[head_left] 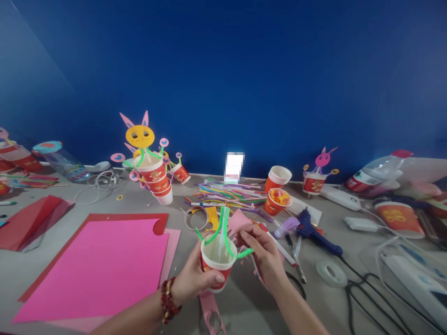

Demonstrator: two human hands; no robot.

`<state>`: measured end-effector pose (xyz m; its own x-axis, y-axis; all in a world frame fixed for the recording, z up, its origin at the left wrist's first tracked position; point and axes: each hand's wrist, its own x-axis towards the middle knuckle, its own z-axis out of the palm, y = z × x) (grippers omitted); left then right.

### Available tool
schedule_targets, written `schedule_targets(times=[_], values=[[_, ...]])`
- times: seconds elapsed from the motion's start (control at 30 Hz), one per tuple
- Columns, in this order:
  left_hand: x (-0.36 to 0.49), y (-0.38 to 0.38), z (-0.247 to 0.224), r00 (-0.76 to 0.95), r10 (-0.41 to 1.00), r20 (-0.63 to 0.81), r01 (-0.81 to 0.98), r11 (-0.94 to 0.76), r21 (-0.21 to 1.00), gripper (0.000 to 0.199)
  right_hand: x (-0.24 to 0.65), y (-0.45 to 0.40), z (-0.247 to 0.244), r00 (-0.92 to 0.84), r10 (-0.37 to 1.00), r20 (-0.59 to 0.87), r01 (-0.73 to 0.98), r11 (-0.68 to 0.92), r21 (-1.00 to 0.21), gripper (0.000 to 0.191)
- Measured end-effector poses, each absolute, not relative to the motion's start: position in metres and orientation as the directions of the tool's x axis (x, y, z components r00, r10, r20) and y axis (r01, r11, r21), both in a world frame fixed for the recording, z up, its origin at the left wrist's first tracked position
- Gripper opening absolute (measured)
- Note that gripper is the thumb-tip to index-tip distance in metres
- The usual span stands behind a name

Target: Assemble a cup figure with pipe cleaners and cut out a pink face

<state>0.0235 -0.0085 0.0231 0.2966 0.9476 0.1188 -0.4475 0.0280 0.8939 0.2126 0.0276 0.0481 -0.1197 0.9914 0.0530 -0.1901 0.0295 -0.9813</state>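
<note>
A red and white paper cup [217, 270] is held upright near the front middle, with my left hand [195, 274] wrapped round its left side. Green fuzzy stems [224, 228] stand up out of the cup, and shorter green ends bend outward over the rim on both sides. Close to the right-hand green end is my right hand [261, 249], its fingers bent and drawn together; whatever lies between its fingertips is too small to make out. Behind the cup lie a roll of tape [196, 218] and yellow paper with round cut-outs [212, 217].
Pink sheets [101, 265] cover the left front. A stacked-cup figure [153, 174] stands behind them. Coloured stems [230, 193] lie at the back middle. On the right are a blue glue gun [316, 235], clear tape [331, 273], black cables and a white power strip [412, 279].
</note>
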Motion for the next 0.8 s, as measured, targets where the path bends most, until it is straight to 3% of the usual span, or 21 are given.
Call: schedule_targets(times=[0.1, 0.3, 0.47, 0.8], values=[[0.024, -0.006, 0.024, 0.253, 0.961, 0.115, -0.440, 0.008, 0.898, 0.078, 0.212, 0.023, 0.051, -0.254, 0.965, 0.069, -0.170, 0.025, -0.985, 0.020], [0.025, -0.008, 0.029, 0.221, 0.961, 0.169, -0.418, -0.063, 0.906, 0.080, 0.209, 0.016, 0.053, -0.435, 0.884, 0.168, -0.223, 0.075, -0.972, 0.050], [0.022, -0.008, 0.020, 0.222, 0.948, 0.226, -0.360, -0.135, 0.923, 0.084, 0.207, 0.015, 0.051, -0.457, 0.866, 0.202, -0.135, 0.157, -0.978, 0.061], [0.019, -0.009, 0.018, 0.191, 0.928, 0.321, -0.139, -0.298, 0.944, 0.080, 0.202, 0.015, 0.050, -0.371, 0.888, 0.271, 0.045, 0.309, -0.950, 0.059]])
